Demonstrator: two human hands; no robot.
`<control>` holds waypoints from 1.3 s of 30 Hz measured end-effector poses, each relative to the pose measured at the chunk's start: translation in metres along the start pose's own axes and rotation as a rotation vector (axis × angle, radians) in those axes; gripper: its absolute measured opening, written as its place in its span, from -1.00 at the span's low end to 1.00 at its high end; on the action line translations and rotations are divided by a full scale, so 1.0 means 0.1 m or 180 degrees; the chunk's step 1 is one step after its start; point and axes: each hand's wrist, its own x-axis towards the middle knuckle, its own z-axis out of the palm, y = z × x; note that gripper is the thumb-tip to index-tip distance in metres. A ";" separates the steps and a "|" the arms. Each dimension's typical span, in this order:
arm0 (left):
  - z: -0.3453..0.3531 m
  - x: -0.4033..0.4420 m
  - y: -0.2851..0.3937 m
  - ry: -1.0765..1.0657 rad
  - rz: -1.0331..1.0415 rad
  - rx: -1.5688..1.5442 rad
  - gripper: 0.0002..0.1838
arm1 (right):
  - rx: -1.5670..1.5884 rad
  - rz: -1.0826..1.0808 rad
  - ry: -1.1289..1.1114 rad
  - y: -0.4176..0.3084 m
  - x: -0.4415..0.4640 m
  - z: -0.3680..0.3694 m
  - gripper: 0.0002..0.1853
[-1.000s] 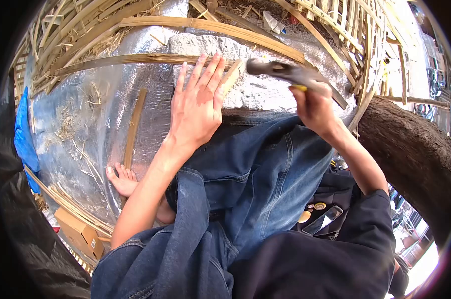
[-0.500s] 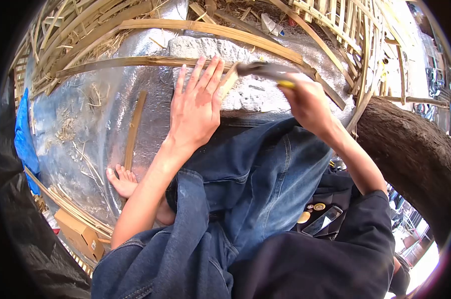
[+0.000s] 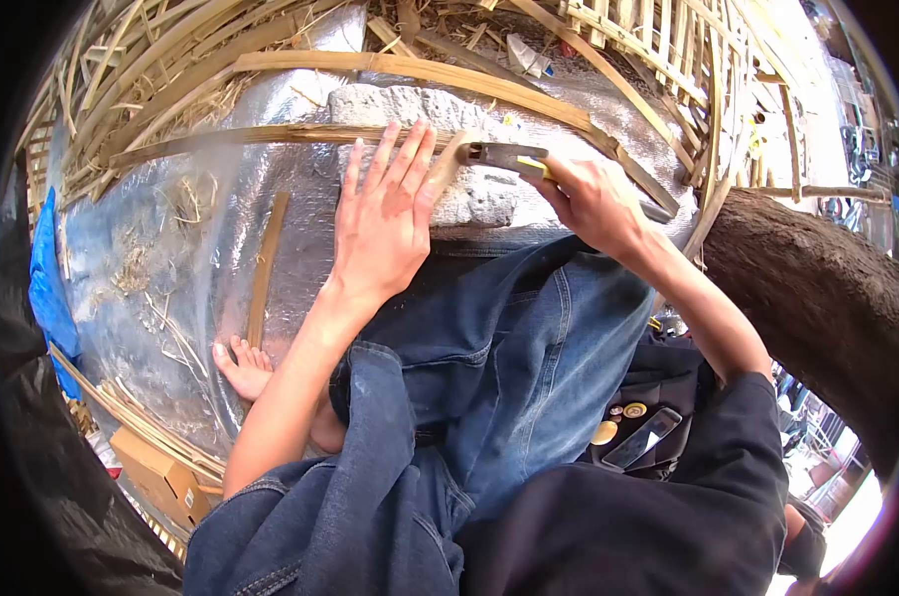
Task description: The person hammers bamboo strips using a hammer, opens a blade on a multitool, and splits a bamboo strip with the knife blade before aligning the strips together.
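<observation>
Head view: right hand [image 3: 599, 204] grips hammer [image 3: 507, 156], left hand [image 3: 380, 223] on slat [image 3: 291, 134]

hammer [image 3: 509, 156]: dark head just beside | pale short strip [image 3: 449, 163]: slanted | long brown strip [image 3: 281, 132]: across rough grey block [image 3: 483, 205]

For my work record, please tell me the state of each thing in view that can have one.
Left hand, laid flat over long bamboo strip
Right hand, closed around hammer
Hammer, held; contact unclear
Long bamboo strip, lying across concrete block
Concrete block, rough-surfaced
Phone, lying; on or off unclear
Blue sheet, crumpled
</observation>
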 end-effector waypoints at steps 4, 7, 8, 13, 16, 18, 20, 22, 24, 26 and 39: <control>-0.01 0.00 -0.03 -0.0054 -0.0056 0.0061 -0.47 | 0.0246 -0.0376 0.0706 -0.02 -0.03 -0.01 -0.78; 0.01 0.00 -0.01 -0.0054 0.0003 0.0056 -0.46 | 0.0061 -0.0167 0.0167 0.00 0.10 -0.04 -0.75; 0.03 -0.01 -0.01 -0.0002 0.0007 0.0047 -0.46 | -0.0218 0.0234 -0.0112 -0.05 0.07 -0.14 -0.73; -0.15 -0.06 0.05 0.0159 0.0044 0.0101 -0.41 | 0.0572 0.0881 0.0575 -0.41 -0.14 -0.31 -0.73; -0.27 -0.44 0.26 0.0378 -0.0517 -0.0006 -0.28 | 0.0656 0.1270 0.1074 -0.63 -0.30 -0.39 -0.72; -0.31 -0.69 0.34 0.0294 -0.0722 0.0141 -0.29 | 0.0864 0.1325 0.1229 -0.73 -0.38 -0.40 -0.72; -0.31 -0.85 0.33 0.0230 -0.0837 -0.0019 -0.36 | 0.1238 0.1382 0.1426 -0.82 -0.44 -0.41 -0.72; -0.38 -0.92 0.31 0.0308 -0.0773 -0.0037 -0.42 | 0.1397 0.1331 0.1590 -0.89 -0.48 -0.43 -0.72; -0.60 -0.94 0.35 0.0458 -0.0686 -0.0064 -0.43 | 0.1760 0.1449 0.1656 -1.02 -0.52 -0.47 -0.69; -1.06 -0.94 0.43 0.0545 -0.0801 -0.0359 -0.48 | 0.1975 0.1300 0.1977 -1.12 -0.54 -0.46 -0.68; -4.30 -1.15 1.09 0.0653 -0.0911 -0.0332 -0.74 | 0.3079 -0.0811 0.2526 -2.47 0.16 -1.25 -0.25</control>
